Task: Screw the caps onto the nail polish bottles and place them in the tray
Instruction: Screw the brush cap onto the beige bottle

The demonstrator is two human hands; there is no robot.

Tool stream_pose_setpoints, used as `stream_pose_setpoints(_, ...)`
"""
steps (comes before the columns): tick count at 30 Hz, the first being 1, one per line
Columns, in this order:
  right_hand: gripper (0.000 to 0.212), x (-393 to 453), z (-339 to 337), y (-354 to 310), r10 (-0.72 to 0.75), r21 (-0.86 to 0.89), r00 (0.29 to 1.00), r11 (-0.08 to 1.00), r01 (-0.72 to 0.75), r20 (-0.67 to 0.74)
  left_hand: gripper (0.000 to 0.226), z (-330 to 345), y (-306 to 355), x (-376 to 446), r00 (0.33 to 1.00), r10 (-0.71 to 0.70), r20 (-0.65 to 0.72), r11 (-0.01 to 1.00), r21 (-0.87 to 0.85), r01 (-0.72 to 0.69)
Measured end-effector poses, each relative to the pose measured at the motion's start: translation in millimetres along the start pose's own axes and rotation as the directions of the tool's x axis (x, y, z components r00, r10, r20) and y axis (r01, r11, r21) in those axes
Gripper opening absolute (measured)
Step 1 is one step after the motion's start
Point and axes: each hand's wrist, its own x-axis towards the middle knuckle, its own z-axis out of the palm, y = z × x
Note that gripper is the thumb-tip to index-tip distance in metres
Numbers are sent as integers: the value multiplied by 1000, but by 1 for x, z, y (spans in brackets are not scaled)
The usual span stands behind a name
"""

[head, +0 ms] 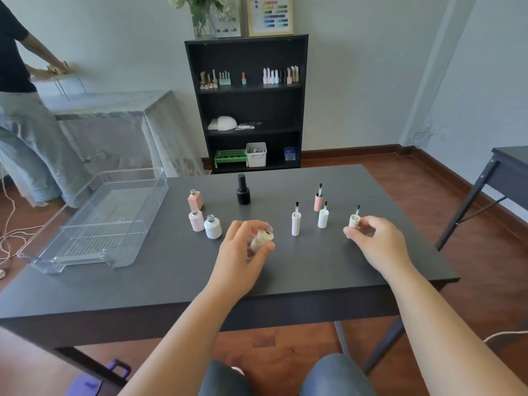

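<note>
My left hand (243, 250) grips a cream uncapped bottle (261, 238), tilted, just above the dark table (171, 281). My right hand (374, 238) pinches a cream ribbed cap (354, 220) that stands brush-up on the table. Three more caps stand brush-up: a pink ribbed cap (296, 222), a white cap (323, 218) and a peach cap (318, 202). Uncapped bottles stand to the left: a peach square bottle (195, 200), a pink bottle (196, 220) and a white bottle (213, 227). A black capped bottle (243, 190) stands behind. The clear tray (94, 224) lies at the table's left.
A black shelf (248, 101) with polish bottles and bins stands against the far wall. Another person (17, 110) stands at the far left by a covered table. A second dark table (508, 164) juts in at the right. Cables lie on the floor at the left.
</note>
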Motion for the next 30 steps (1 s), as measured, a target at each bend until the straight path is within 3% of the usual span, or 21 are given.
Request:
stream_pose_setpoints(4,8,-20,4,-8,-75,128,997,989,78,-29,33,-11,-1,0,995,-95,-3,995,-9,95)
stream_pose_setpoints(8,14,-47,21,-31,-255,285,938,941,184,236,28,-23,-4,1,990,-138,23,990,-4,139)
stream_pose_setpoints(11,17,-55,34,-43,-321,386,903,901,197,287,31,-29,-7,-2,986,-164,26,986,-35,164)
stream_pose_setpoints(30,30,-52,54,-49,-444,319,866,875,364,230,35,-29,-21,-10,991,-130,13,979,-160,131)
